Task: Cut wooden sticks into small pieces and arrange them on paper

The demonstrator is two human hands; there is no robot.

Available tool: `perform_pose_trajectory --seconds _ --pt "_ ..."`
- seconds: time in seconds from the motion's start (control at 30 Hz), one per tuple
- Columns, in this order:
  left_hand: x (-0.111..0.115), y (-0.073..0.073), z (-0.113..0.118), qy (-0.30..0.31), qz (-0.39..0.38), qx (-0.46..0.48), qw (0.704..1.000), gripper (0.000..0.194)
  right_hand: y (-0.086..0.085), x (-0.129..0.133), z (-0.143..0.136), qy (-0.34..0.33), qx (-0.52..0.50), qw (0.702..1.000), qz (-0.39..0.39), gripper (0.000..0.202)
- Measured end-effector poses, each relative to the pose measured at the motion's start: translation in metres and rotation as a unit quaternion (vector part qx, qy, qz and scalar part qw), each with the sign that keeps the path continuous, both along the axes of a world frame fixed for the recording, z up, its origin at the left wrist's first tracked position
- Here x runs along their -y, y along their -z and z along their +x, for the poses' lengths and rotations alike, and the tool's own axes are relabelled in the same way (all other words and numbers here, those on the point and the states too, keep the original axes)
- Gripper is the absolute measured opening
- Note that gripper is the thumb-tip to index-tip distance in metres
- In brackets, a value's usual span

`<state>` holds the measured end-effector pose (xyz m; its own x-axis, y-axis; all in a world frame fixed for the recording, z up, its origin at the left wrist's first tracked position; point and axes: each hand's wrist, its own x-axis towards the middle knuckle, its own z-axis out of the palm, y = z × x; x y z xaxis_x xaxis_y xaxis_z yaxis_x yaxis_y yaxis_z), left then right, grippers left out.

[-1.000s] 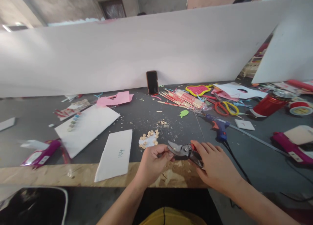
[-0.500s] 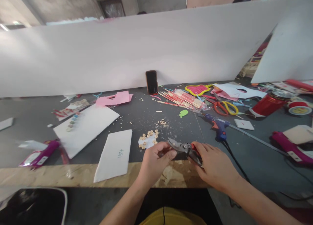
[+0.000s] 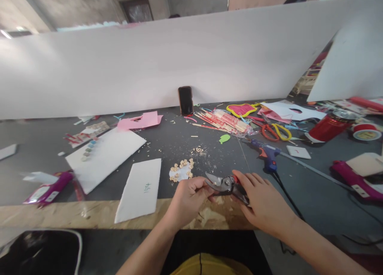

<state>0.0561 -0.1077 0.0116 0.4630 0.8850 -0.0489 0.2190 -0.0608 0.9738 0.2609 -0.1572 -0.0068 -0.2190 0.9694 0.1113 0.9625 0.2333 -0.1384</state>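
Pruning shears (image 3: 223,184) dipped slightly since half a second ago. Right hand (image 3: 265,199): fingers wrapped round the handles. Left hand (image 3: 188,201): fingers pinched narrow at the blades, contents hidden. Shears above desk (image 3: 167,145), near pale wooden bits (image 3: 183,163).

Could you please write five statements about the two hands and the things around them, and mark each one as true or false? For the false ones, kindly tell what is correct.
1. The right hand holds the pruning shears. True.
2. The left hand is open and flat. False: the left hand is closed, beside the blade end of the pruning shears.
3. The phone stands upright in front of the white panel. True.
4. The green piece lies to the left of the phone. False: the green piece lies to its right.
5. The blue glue gun lies to the right of the pruning shears. True.
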Motion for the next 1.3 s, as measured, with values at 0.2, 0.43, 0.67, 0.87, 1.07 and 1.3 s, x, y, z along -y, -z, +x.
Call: perform_pose_trajectory --seconds 0.2,0.43,0.67,0.87,1.07,1.3 --pt "-0.002 -0.001 -0.001 0.009 -0.037 0.019 0.999 0.018 -0.001 0.0 0.0 -0.012 -0.015 1.0 -0.021 0.047" --pt "0.0 0.016 0.004 -0.05 -0.03 0.04 0.998 0.013 0.0 0.0 -0.001 0.02 -0.018 0.999 -0.041 0.045" --pt "0.005 0.014 0.004 -0.08 0.056 0.021 0.995 0.016 -0.001 -0.001 -0.004 0.027 -0.005 0.999 -0.023 0.052" --pt "0.005 0.008 0.003 -0.059 0.065 0.0 0.996 0.021 0.0 -0.001 -0.003 0.013 0.005 1.0 -0.004 0.054" --pt "0.002 0.005 0.001 -0.041 0.045 0.02 0.998 0.018 -0.002 -0.002 -0.002 -0.004 -0.003 1.0 -0.007 0.052" --pt "0.001 0.013 0.001 -0.049 0.014 0.031 0.998 0.017 -0.002 -0.005 -0.002 -0.006 -0.021 0.999 -0.035 0.044"
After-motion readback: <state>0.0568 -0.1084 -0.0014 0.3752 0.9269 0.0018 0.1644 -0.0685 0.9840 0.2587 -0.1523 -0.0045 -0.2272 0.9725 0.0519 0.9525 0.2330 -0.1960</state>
